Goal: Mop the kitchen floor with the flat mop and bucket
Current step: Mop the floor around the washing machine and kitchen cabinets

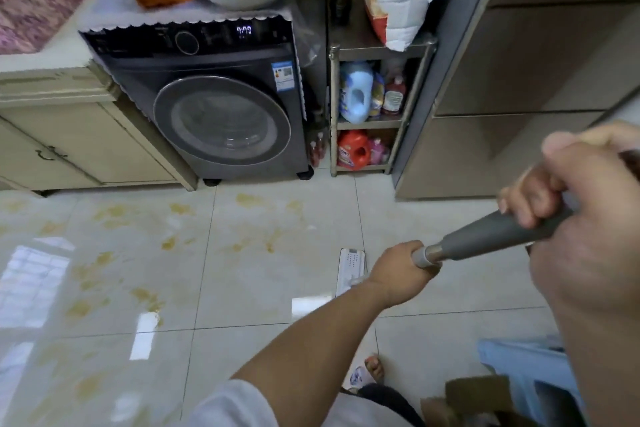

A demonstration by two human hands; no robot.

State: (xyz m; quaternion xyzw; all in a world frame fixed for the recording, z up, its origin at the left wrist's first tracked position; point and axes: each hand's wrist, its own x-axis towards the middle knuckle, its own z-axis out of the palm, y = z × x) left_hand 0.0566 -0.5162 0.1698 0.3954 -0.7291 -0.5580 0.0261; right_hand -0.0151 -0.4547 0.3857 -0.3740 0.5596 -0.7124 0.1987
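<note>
Mop: flat mop head [350, 270] was flat on the pale tiles, just in front of the rack of detergent bottles [367, 114] and partly hidden behind the lower hand.
Handle: grey grip [491, 236] ran up and right from a metal collar, pole going down toward the head.
Left hand: left hand [401, 272] was wrapped tight round the pole right below the collar, arm stretched out in front.
Right hand: right hand [581, 218] was closed round the top of the grip, close to the camera, fingers curled over it.
Floor: yellowish-brown smears [166, 243] sat all over the tiles in front of the washing machine [221, 107], well left of the mop head. That patch didn't look wiped yet, I'd say.
Bucket: couldn't spot it for sure. Something light blue [526, 374] sat at bottom right, could be it, honestly can't tell.
Progress: early-ish by my guess, most of the stains were there to do.
Risk: floor looked shiny, maybe wet, and a sandalled foot [370, 369] was right there, so slipping was a real possibility.
Risk 2: pushing the head forward could knock the rack's bottom shelf or the small bottles beside the washer.
Risk 3: a dirty pad would probably just spread those smears around.
</note>
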